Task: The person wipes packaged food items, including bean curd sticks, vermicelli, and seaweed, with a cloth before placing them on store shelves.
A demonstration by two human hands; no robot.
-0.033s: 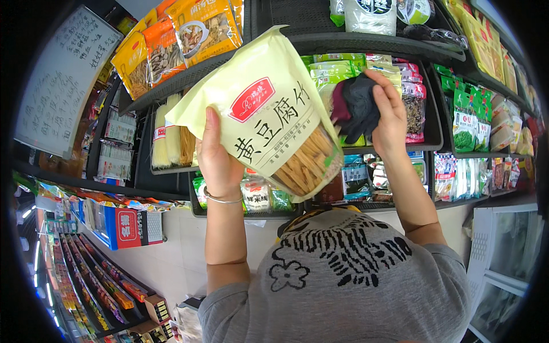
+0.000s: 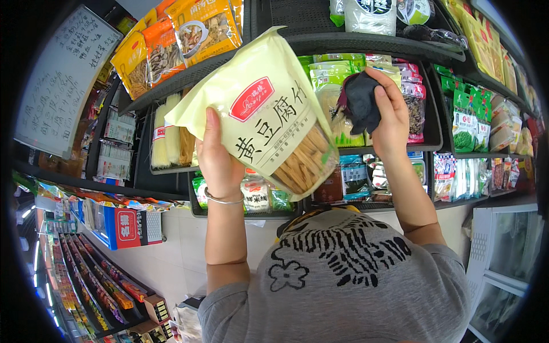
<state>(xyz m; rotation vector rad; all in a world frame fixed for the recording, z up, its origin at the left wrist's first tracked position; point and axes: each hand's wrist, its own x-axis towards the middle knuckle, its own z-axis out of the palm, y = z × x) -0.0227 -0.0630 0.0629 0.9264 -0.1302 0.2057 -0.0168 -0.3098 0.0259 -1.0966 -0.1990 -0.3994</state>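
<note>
My left hand (image 2: 220,160) grips a large pale yellow bag of dried tofu sticks (image 2: 260,137) by its left edge, thumb on the front. The bag tilts, its top toward the upper left. Tan sticks show through the clear window in its lower part. To the right of the bag, my right hand (image 2: 393,114) has its fingers closed on a crumpled black cloth (image 2: 361,103) with a little maroon at its left edge. The cloth hangs in front of green noodle packets (image 2: 334,80) and stands apart from the bag.
Black shelf trays (image 2: 309,43) full of packets surround my hands. Orange mushroom packets (image 2: 200,31) stand upper left, green packets (image 2: 472,117) at right. A whiteboard (image 2: 63,80) is far left, a glass-door cabinet (image 2: 506,257) lower right, and a snack rack (image 2: 94,280) lower left.
The cloth in my right hand has turned and bunched, so less maroon shows and more of the green packets behind is visible. The bag in my left hand has barely moved.
</note>
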